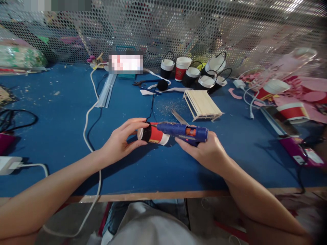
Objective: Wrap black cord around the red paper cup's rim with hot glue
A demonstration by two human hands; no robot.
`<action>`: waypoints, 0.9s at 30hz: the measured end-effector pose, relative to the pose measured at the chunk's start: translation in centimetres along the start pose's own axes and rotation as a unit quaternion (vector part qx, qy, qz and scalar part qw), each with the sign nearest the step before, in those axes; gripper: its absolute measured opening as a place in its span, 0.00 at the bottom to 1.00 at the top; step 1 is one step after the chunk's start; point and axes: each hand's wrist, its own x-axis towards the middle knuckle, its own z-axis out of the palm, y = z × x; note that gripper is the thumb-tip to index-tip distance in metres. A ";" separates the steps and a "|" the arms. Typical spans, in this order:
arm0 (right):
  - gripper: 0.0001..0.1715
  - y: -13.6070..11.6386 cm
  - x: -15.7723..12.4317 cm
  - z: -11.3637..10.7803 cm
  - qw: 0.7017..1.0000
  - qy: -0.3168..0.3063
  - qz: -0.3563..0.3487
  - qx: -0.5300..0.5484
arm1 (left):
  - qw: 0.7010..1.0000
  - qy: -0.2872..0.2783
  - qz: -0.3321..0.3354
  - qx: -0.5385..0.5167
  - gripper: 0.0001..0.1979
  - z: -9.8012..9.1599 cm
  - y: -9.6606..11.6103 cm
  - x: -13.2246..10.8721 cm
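Observation:
My left hand [125, 136] grips a red paper cup [156, 135] that lies on its side, its fingers around the end wrapped in black yarn [146, 132]. A strand of that yarn runs back to a black yarn ball [162, 84]. In my right hand [208, 149] is a blue hot glue gun [178, 132], held level above the cup. The gun's nozzle is at the edge of the black wrapping; whether it touches cannot be made out. Behind the gun, a pair of scissors [179, 117] is partly hidden.
Several black-wrapped cups with handles [192, 76] stand at the back beside a plain red cup [183, 69]. A small wooden stick rack [203, 103] sits nearer. Clear glue sticks [107, 90] lie left of centre, by a white cable [88, 126]. Pink scraps and cups crowd the right.

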 end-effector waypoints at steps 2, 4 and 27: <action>0.11 -0.1 0.0 -0.1 1.000 -0.004 -0.014 -0.005 | 1.000 -0.001 0.000 -0.002 0.23 0.0 0.0 0.0; 0.10 -0.2 -0.2 -0.3 0.999 -0.015 -0.028 -0.007 | 1.000 0.004 -0.009 -0.012 0.23 -0.1 0.0 0.0; 0.07 -0.4 -0.9 -0.4 0.986 -0.011 -0.148 -0.071 | 0.986 0.024 -0.140 -0.083 0.21 0.0 0.5 0.3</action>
